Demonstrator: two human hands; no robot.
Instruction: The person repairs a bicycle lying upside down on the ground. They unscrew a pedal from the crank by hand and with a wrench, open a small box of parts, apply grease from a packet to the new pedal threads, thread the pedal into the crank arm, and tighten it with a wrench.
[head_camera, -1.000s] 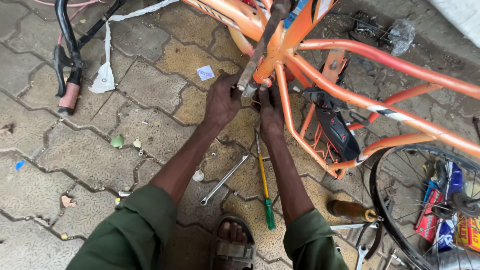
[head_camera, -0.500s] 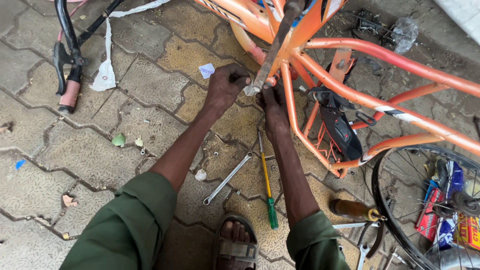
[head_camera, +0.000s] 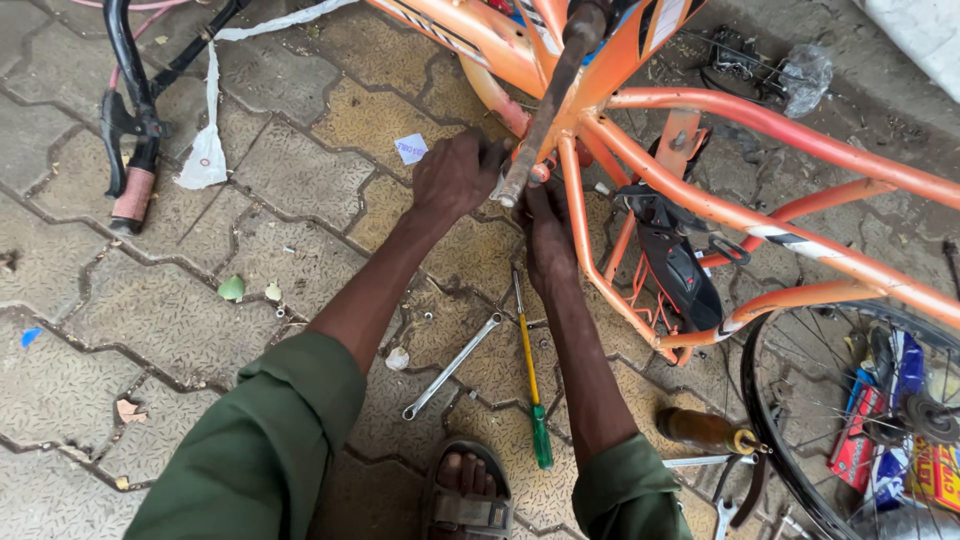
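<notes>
Slanting rusty rod (head_camera: 548, 105), lower-left end down

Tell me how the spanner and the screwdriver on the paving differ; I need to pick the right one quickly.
The spanner is bare silver metal along its whole length, while the screwdriver has a yellow shaft ending in a green handle. The spanner lies slanted, its upper end pointing right towards the screwdriver; the screwdriver lies nearly straight up the picture, beside the right forearm. The spanner has a ring end nearest the sandal; the screwdriver tapers to a thin tip. Both lie flat and untouched on the paving.
</notes>
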